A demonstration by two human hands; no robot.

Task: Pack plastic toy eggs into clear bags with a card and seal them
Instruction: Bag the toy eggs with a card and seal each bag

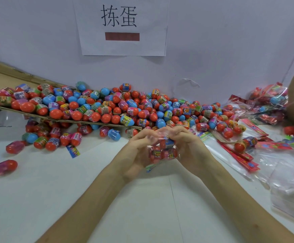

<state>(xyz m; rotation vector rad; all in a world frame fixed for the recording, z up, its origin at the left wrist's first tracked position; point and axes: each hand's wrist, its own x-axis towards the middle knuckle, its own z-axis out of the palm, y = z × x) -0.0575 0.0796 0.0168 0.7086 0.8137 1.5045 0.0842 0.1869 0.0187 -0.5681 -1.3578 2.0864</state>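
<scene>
Stray egg (4, 167): lies alone on the tabletop (55, 199) at the far left, well apart from the others and out of easy reach.
Cardboard sheet (6, 71): slopes from the left toward the middle and carries many eggs; the slope probably feeds them toward the worker.
Egg heap (107, 109): red, blue and pink toy eggs are piled against the wall, just behind the hands, so the way to pick one is short.
Loose card (73, 151): one small colourful card lies flat in front of the heap, left of the hands.
Left hand (135, 151): its fingers are curled and pinch the left part of the bag mouth.
Clear bag (162, 151): it is held between both hands above the tabletop, with several eggs inside. A green-blue edge below it is probably the card. It hangs down, so the eggs sit away from the mouth.
Right hand (190, 146): its fingers are also curled, pinching the right part of the mouth. This looks like the sealing step; if the seal is closed cannot be told.
Empty bags (244, 158): flat, with red strips, they lie just right of the hands, ready to take.
Packed bags (268, 102): they are piled at the far right, out of the working area.
</scene>
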